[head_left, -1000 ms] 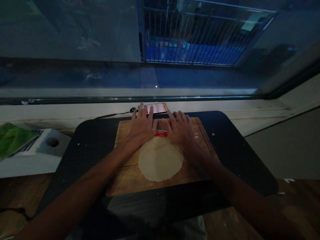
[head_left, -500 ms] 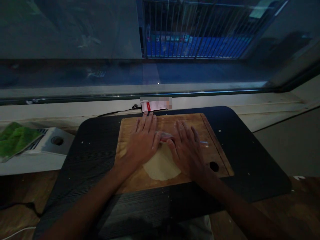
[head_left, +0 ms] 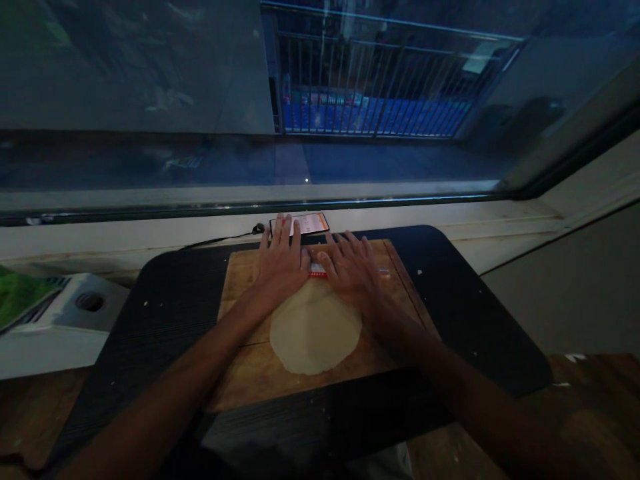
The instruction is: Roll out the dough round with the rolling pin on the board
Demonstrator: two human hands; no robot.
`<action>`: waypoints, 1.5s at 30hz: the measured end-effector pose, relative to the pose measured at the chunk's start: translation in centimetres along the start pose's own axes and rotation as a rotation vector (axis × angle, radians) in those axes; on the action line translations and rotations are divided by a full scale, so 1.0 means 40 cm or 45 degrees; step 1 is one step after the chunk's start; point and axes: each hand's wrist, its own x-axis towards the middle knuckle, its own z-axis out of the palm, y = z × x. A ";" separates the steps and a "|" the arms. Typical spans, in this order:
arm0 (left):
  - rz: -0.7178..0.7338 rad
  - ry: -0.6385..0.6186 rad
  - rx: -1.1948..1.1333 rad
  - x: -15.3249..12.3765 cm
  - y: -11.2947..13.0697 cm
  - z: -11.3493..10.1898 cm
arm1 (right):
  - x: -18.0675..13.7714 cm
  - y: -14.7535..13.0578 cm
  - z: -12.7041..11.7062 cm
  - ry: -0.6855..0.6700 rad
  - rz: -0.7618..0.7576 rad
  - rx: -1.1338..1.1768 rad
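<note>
A flat, roundish sheet of pale dough (head_left: 315,327) lies on a wooden cutting board (head_left: 235,373). Across its far edge runs a thin roller-like rod (head_left: 318,270) with a red and white printed band; a clear end shows to the right, and the rest is under my hands. My left hand (head_left: 281,263) lies flat over the rod's left part, fingers stretched toward the window. Over the right part rests my right hand (head_left: 353,270), palm down with its fingers extended. The thumbs are close together near the printed band.
Beneath the board is a dark table (head_left: 165,300). A lit phone (head_left: 313,223) with a cable lies on the white window sill (head_left: 225,230), just past my left fingertips. A white appliance (head_left: 95,303) and green cloth (head_left: 23,293) are at the left. The window spans the far side.
Both hands have moved away from me with the rod, toward the board's far edge. More of the dough sheet is uncovered. The camera view has shifted slightly.
</note>
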 end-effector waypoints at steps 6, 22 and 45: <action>0.081 -0.028 0.015 -0.201 0.042 -0.056 | -0.200 -0.056 -0.036 0.044 -0.142 0.118; 0.152 -0.013 -0.044 -0.162 -0.008 -0.068 | -0.151 0.027 -0.061 0.034 -0.224 -0.007; -0.009 0.140 -0.066 0.055 -0.036 -0.051 | 0.079 0.122 -0.021 -0.008 -0.181 -0.049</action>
